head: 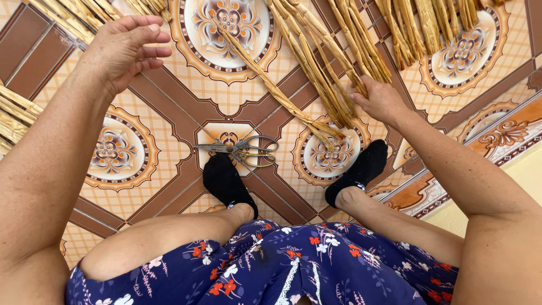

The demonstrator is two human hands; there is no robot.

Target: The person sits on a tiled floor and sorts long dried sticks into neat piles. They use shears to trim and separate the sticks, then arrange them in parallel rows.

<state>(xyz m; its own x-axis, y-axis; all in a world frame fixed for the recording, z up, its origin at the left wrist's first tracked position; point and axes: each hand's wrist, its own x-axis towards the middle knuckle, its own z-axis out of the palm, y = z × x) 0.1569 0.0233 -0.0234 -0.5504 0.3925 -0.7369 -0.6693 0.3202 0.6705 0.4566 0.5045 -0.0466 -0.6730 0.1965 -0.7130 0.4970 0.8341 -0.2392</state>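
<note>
Dry, fibrous, matt straw-coloured stalks (316,85) are seen on a glossy, smooth, patterned ceramic tile floor (169,96). The scissors (240,149) are of shiny metal. The socks (226,181) are of matt black cloth.

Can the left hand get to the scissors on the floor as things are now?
Probably yes. The left hand is open and holds nothing, and the tiled floor between it and the scissors looks bare. The scissors lie just ahead of the left foot.
</note>
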